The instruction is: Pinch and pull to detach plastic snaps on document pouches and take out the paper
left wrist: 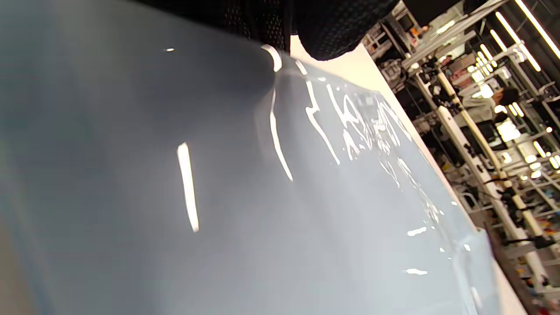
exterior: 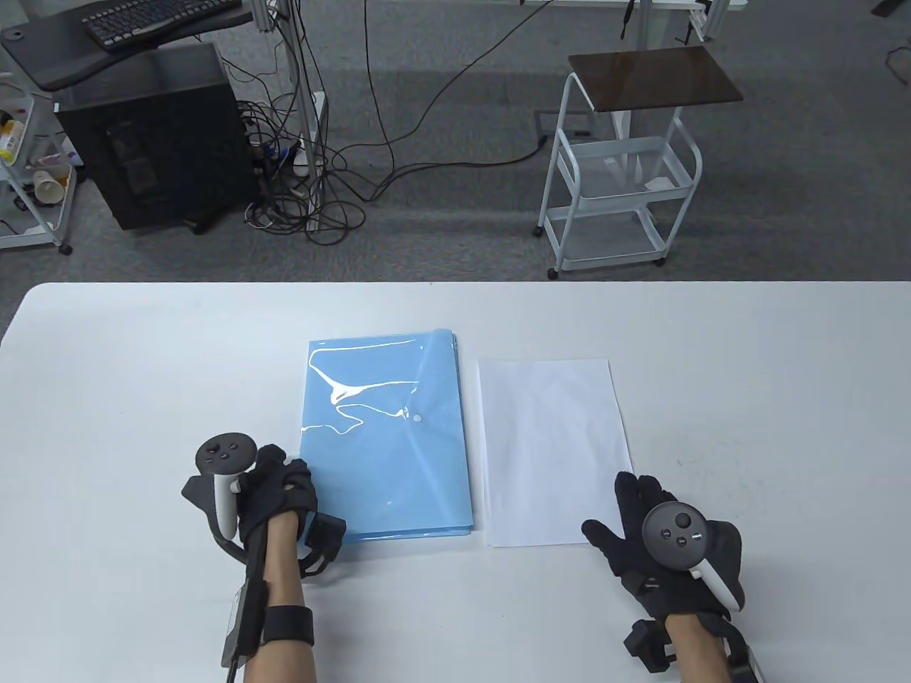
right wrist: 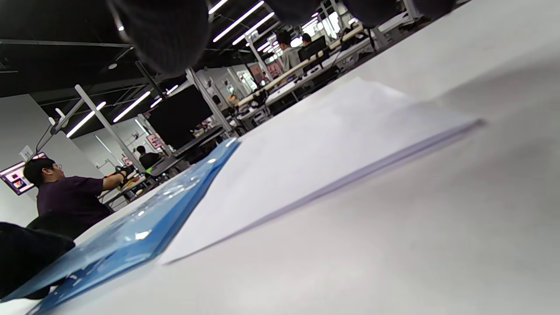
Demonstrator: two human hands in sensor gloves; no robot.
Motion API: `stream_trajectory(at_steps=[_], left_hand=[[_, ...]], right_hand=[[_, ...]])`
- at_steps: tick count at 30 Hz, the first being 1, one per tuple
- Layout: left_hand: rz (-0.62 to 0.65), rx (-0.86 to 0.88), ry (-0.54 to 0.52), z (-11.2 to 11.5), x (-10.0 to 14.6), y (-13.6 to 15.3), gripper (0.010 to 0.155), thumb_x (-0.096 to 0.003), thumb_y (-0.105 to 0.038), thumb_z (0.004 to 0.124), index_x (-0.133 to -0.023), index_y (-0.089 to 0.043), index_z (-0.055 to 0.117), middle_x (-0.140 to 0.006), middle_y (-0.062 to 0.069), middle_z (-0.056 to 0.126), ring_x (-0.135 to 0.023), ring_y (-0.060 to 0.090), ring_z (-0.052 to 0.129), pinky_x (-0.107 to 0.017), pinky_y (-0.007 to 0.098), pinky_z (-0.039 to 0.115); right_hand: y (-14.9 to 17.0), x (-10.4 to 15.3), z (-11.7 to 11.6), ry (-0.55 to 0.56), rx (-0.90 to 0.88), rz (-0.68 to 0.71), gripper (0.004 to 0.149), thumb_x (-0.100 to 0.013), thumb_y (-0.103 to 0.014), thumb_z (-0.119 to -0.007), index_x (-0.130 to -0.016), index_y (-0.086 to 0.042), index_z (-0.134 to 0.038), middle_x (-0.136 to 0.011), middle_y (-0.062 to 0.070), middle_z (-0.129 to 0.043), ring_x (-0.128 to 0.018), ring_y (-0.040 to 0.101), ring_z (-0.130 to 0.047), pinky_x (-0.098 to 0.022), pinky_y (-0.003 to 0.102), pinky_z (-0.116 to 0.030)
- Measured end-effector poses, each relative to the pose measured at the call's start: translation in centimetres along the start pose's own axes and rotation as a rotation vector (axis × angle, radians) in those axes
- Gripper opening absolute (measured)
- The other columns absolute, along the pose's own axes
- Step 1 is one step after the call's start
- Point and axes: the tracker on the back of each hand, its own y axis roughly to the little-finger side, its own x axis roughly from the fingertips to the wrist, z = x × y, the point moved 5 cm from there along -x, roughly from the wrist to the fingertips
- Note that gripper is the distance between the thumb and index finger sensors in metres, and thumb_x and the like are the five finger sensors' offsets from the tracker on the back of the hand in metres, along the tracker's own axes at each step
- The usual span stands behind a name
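Right hand [exterior: 665, 548] rests flat on the white desk [exterior: 142, 370], fingers [exterior: 633, 498] spread, tips touching the paper's [exterior: 551, 448] near-right corner. Left hand [exterior: 274, 494] w/ fingers curled by the blue pouch stack's [exterior: 384, 455] near-left edge; can't tell if they grip it. Pouches lie just left of paper, snap [exterior: 417, 419] closed.

The table view looks down from above the white table [exterior: 142, 398]. The left wrist view skims, tilted, very close over the blue document pouch [left wrist: 262, 197], apparently from its near edge. The right wrist view sits low beside the paper [right wrist: 315, 148], sharing both.
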Motion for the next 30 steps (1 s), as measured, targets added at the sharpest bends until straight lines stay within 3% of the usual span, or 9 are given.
stream_trajectory(at_steps=[6,12,21,30], left_hand=[[0.022,-0.154,-0.119,-1.9,2.0,-0.5,0.069,-0.0582,-0.036,0.075,-0.112,-0.009,0.041,-0.110,0.018,0.066,-0.088,0.048,0.083,-0.060,0.058,0.076],[0.109,-0.248,-0.085,-2.2,4.6,-1.7,0.081,-0.0580,-0.046,0.075,-0.116,-0.015,0.026,-0.122,0.015,0.046,-0.100,0.061,0.061,-0.066,0.070,0.061],[0.262,-0.423,-0.016,-0.3,9.2,-3.4,0.093,-0.0567,-0.062,0.072,-0.116,-0.024,0.012,-0.124,0.020,0.023,-0.104,0.069,0.033,-0.066,0.078,0.043],[0.414,-0.500,-0.014,2.4,13.0,-4.2,0.096,-0.0545,-0.072,0.065,-0.115,-0.028,0.006,-0.123,0.020,0.014,-0.102,0.071,0.021,-0.066,0.080,0.035]], right_hand=[[0.0,0.1,0.0,0.009,-0.003,-0.004,0.088,-0.052,-0.059,-0.069,-0.114,-0.005,-0.038,-0.118,0.040,-0.038,-0.096,0.070,-0.041,-0.059,0.083,-0.043],[-0.1,0.1,-0.2,0.008,0.003,-0.005,0.088,-0.052,-0.059,-0.069,-0.114,-0.005,-0.038,-0.118,0.040,-0.038,-0.096,0.070,-0.041,-0.059,0.083,-0.043],[-0.9,0.4,-0.7,0.006,0.018,0.003,0.088,-0.052,-0.059,-0.069,-0.114,-0.005,-0.038,-0.118,0.040,-0.037,-0.096,0.070,-0.039,-0.059,0.083,-0.042],[-0.8,0.6,-0.7,0.026,0.058,-0.017,0.089,-0.051,-0.060,-0.068,-0.114,-0.005,-0.036,-0.118,0.041,-0.030,-0.096,0.071,-0.030,-0.059,0.084,-0.037]])
